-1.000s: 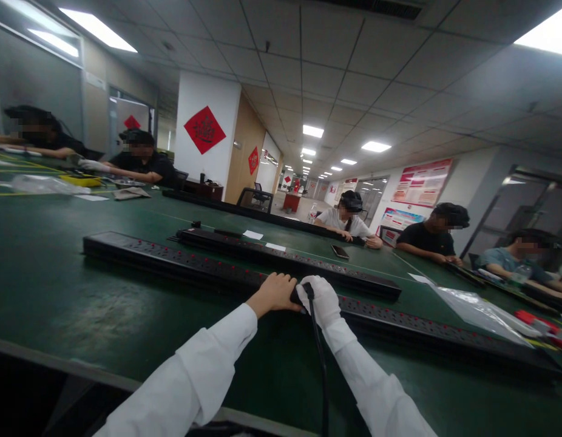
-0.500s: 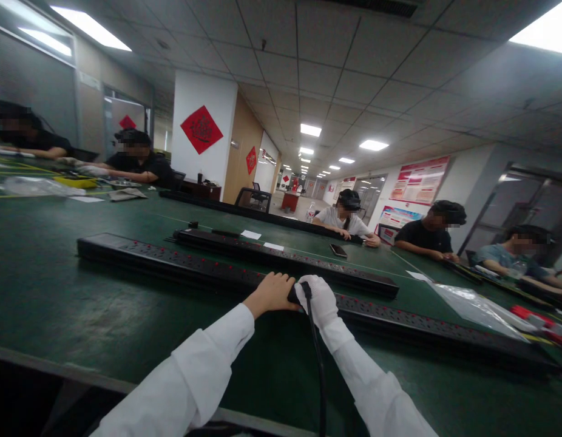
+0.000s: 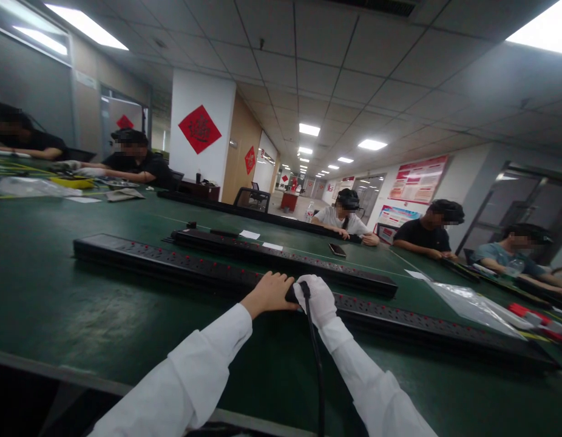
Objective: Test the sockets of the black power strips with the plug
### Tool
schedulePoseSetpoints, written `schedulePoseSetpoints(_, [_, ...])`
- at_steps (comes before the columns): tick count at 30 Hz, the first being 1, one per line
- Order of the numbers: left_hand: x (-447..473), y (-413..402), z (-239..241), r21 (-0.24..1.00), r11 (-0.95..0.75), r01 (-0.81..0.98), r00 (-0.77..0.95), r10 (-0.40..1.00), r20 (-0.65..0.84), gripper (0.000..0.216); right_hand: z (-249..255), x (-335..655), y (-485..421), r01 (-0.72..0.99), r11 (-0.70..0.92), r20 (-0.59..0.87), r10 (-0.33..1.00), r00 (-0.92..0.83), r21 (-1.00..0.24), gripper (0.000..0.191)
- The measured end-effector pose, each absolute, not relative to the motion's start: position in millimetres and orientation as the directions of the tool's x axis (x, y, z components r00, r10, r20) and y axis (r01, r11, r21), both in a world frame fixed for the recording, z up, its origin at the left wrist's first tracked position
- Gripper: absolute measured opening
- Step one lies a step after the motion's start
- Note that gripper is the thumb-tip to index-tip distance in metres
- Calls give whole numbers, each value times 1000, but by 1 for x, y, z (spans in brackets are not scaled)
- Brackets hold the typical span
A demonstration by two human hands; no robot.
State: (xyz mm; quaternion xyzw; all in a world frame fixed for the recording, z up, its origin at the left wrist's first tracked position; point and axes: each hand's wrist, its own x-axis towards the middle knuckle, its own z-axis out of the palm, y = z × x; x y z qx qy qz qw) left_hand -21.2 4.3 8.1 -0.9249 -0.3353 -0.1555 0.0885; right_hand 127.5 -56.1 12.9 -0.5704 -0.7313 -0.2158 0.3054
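Observation:
A long black power strip (image 3: pixel 148 255) with a row of sockets and small red parts lies across the green table in front of me. Bare, my left hand (image 3: pixel 269 292) is wrapped over the strip near its middle, thumb on the near side. My right hand (image 3: pixel 321 301), in a white glove, is closed around a black plug (image 3: pixel 305 290) at the strip, close beside my left fingers. From the plug a black cable (image 3: pixel 318 370) hangs down toward me. The plug's front end is hidden, so I cannot tell how deep it sits in a socket.
Behind lies a second black power strip (image 3: pixel 281 258), with paper slips (image 3: pixel 250 234) and a phone (image 3: pixel 337 250) beyond. Clear plastic wrap (image 3: pixel 467 303) and red-handled things (image 3: pixel 531 318) are at the right. Several people sit around the table (image 3: pixel 126 328); one person (image 3: pixel 347 218) is opposite.
The whole view has shifted very slightly. Both hands keep their grip at the same place on the strip and the plug.

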Motion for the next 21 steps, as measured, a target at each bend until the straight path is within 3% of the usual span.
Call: schedulePoseSetpoints(21, [-21,3,10,-53,-754,655,726,608,321,72,15,127,-58,968,249,692,706,-151,-43,18])
